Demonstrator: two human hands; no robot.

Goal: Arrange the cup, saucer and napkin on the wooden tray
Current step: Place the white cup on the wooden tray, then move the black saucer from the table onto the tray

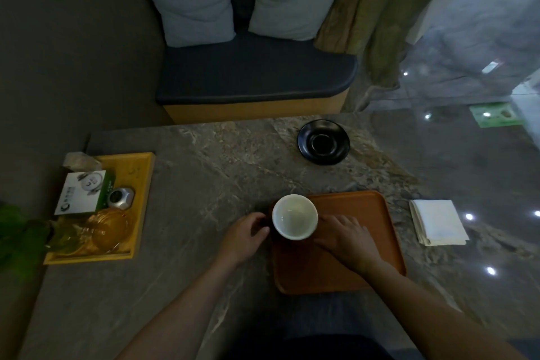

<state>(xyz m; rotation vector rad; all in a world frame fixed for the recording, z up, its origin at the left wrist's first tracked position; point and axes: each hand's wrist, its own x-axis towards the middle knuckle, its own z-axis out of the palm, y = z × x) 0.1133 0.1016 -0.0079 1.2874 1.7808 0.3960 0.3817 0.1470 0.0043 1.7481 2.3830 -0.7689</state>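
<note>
An empty cup (294, 216), white inside and dark outside, is over the near-left corner of the brown wooden tray (359, 207). My left hand (247, 235) grips its dark handle on the left side. My right hand (346, 238) lies flat on the tray just right of the cup, fingers spread toward it. A black saucer (323, 142) rests on the stone table at the far side. A folded white napkin (438, 221) lies on the table to the right of the tray.
A yellow wooden box tray (143, 172) at the left holds a white carton, a small metal jar and amber glassware. A green plant (17, 231) is at the far left. Behind the table is a bench with two cushions.
</note>
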